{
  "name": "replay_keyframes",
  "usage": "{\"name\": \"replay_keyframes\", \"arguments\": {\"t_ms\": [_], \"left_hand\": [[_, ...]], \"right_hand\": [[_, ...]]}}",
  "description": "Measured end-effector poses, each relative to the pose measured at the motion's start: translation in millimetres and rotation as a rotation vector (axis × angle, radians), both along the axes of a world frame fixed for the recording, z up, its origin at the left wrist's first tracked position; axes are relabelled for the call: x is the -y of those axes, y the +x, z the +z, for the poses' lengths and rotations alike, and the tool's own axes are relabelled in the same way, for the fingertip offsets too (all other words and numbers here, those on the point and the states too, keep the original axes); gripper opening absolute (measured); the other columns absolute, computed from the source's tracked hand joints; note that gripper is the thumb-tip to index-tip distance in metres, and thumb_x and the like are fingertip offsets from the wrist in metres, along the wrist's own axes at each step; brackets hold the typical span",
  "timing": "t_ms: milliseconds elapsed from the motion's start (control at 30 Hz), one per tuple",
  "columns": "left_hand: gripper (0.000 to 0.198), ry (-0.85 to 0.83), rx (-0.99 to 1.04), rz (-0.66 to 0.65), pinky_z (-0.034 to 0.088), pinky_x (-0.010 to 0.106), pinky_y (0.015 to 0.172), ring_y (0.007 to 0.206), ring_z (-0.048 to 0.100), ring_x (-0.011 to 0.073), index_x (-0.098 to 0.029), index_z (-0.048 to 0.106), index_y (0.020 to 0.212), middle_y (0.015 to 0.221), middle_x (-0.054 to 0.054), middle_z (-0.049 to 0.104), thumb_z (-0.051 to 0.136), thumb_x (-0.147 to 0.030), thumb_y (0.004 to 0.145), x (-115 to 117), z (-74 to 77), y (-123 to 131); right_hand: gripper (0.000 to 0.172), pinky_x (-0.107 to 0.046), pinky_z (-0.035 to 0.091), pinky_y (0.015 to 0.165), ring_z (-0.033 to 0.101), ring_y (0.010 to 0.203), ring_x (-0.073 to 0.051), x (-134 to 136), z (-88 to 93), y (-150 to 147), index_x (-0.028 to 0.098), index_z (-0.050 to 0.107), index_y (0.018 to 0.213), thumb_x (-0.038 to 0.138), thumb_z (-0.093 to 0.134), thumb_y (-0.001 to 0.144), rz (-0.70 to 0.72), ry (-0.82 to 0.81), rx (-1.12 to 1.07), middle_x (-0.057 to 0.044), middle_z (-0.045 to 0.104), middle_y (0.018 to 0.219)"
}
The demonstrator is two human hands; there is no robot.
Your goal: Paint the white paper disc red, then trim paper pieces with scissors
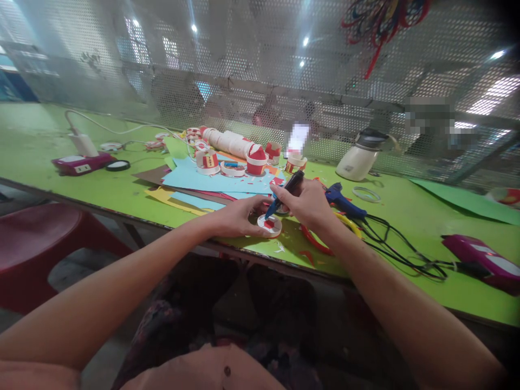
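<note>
My left hand (239, 216) grips the side of a small round white lid (270, 225) with a red patch at its middle, near the table's front edge. In my right hand (311, 203) is a blue pen (284, 195) with a dark upper end, held at a slant. Its tip meets the lid or hovers just over it; I cannot tell which. White and red paper scraps (279, 247) lie beside the lid. Under my right forearm are rings of red and yellow tape (351, 225), partly hidden.
Light blue paper sheets (190, 176) bear red-and-white paper cups (257, 160). A blue glue gun (345, 200) trails a black cord toward a purple power strip (479, 260). Behind stand a white flask (359, 157) and a mesh screen (244, 70). A red stool (52, 233) is at left.
</note>
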State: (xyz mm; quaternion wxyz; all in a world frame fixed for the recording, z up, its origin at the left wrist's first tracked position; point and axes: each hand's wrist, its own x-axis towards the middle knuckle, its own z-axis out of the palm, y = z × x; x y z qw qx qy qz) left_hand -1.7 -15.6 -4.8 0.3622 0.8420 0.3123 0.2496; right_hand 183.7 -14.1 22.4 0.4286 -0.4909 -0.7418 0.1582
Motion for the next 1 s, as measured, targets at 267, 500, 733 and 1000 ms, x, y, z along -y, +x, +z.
{"name": "replay_keyframes", "arguments": {"t_ms": [267, 500, 733, 1000], "left_hand": [[0.067, 0.004, -0.041, 0.039, 0.046, 0.032, 0.084, 0.1, 0.058, 0.0219, -0.019, 0.048, 0.126, 0.109, 0.007, 0.062, 0.07, -0.05, 0.07, 0.5, 0.9, 0.0], [0.065, 0.0, -0.034, 0.026, 0.045, 0.033, 0.087, 0.105, 0.057, 0.023, -0.019, 0.048, 0.125, 0.114, 0.008, 0.061, 0.069, -0.049, 0.071, 0.4, 1.1, -0.1], [0.067, -0.026, -0.018, 0.043, 0.045, 0.033, 0.09, 0.106, 0.058, 0.022, -0.017, 0.046, 0.126, 0.117, 0.01, 0.06, 0.071, -0.044, 0.07, 0.2, -0.5, -0.7], [0.059, -0.032, -0.002, 0.009, 0.045, 0.032, 0.088, 0.104, 0.058, 0.0208, -0.018, 0.048, 0.122, 0.116, 0.009, 0.061, 0.071, -0.039, 0.072, 1.3, 1.9, -0.3]], "right_hand": [[0.034, -0.024, 0.033, 0.047, 0.046, 0.051, -0.011, 3.3, -3.3, -4.7, 0.018, 0.05, 0.058, 0.041, 0.063, 0.079, 0.022, 0.052, 0.001, 0.001, 0.052, 0.052], [0.036, -0.024, 0.033, 0.047, 0.045, 0.05, -0.01, 4.6, -3.0, -4.9, 0.018, 0.05, 0.057, 0.042, 0.062, 0.08, 0.019, 0.056, -0.001, 0.001, 0.052, 0.051], [0.043, -0.026, 0.03, 0.044, 0.04, 0.045, -0.01, 6.8, 5.0, 0.0, 0.02, 0.047, 0.05, 0.045, 0.061, 0.082, -0.066, 0.149, -0.08, 0.001, 0.047, 0.047], [0.039, -0.026, 0.034, 0.048, 0.047, 0.051, -0.012, 5.4, 2.9, 0.0, 0.018, 0.051, 0.054, 0.043, 0.061, 0.082, -0.056, 0.134, 0.017, 0.0, 0.052, 0.051]]}}
